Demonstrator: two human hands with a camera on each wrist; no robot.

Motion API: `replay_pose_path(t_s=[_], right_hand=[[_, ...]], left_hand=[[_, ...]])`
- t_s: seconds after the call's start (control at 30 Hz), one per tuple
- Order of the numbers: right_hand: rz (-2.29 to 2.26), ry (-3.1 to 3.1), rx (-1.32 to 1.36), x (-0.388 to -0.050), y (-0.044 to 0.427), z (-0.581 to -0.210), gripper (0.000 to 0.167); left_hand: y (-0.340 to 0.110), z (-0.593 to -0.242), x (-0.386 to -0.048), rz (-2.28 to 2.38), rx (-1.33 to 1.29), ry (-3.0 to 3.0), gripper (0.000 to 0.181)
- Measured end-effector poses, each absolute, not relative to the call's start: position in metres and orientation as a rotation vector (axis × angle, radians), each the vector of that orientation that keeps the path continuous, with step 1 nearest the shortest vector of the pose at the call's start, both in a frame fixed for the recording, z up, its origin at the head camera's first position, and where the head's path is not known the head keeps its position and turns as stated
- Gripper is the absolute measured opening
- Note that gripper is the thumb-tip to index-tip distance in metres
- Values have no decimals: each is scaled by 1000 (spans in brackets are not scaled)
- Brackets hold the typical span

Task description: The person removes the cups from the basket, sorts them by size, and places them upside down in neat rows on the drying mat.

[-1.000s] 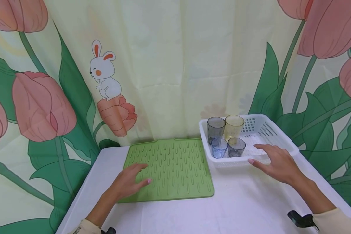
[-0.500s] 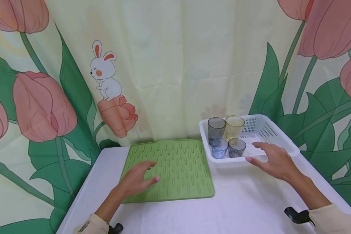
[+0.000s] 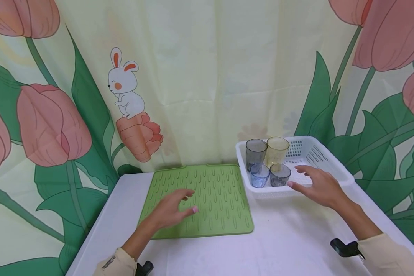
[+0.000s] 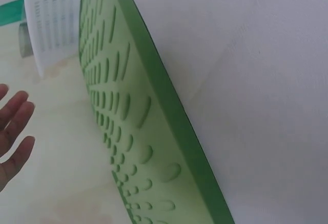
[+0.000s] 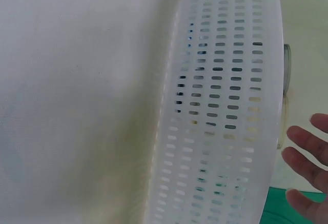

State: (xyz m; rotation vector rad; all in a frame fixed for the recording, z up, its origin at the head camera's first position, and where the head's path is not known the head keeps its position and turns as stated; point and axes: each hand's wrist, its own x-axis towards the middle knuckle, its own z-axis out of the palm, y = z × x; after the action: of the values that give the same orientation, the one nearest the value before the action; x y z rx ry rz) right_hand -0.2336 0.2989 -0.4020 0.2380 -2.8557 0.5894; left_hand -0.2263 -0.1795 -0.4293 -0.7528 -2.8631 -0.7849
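Note:
In the head view the left hand (image 3: 171, 209) hovers over the green ridged mat (image 3: 214, 207), empty, its fingers loosely bent. The right hand (image 3: 319, 186) is held above the near rim of the white basket (image 3: 334, 172), thumb and fingers apart, holding nothing. Four glasses stand together in the basket's left part: a tall grey glass (image 3: 255, 153), a tall yellow glass (image 3: 277, 151), a small blue glass (image 3: 260, 176) and a small grey glass (image 3: 280, 175), nearest to the right hand. Both wrist views show spread fingers touching nothing.
A white cloth (image 3: 262, 253) covers the table. Behind it hangs a curtain (image 3: 193, 84) printed with tulips and a rabbit on a carrot. The basket stands at the back right, close beside the mat's right edge.
The left hand has moved right, farther over the mat. The right hand has shifted slightly left and up, closer to the small grey glass. The glasses, basket and mat have stayed in place.

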Motion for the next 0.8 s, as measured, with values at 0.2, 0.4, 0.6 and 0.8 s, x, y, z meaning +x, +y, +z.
replay_pose_path(t_s=[0.2,0.4,0.6,0.8], right_hand=[[613,-2891,216,-242,298,-402,84],[619,-2892,235,-251,298,-403,84],[623,-2914,231,-259,298,-403,87],[645,-2924,232,-264,298,-403,87]], left_hand=[[-169,-428,-228,-816,-766,-2888,63],[-158,-423,-230,-850,-793,-2878,63],[-149,-419,-233,-889,-859,-2839,59],[-139,-416,-235,-902,-892,-2820,60]])
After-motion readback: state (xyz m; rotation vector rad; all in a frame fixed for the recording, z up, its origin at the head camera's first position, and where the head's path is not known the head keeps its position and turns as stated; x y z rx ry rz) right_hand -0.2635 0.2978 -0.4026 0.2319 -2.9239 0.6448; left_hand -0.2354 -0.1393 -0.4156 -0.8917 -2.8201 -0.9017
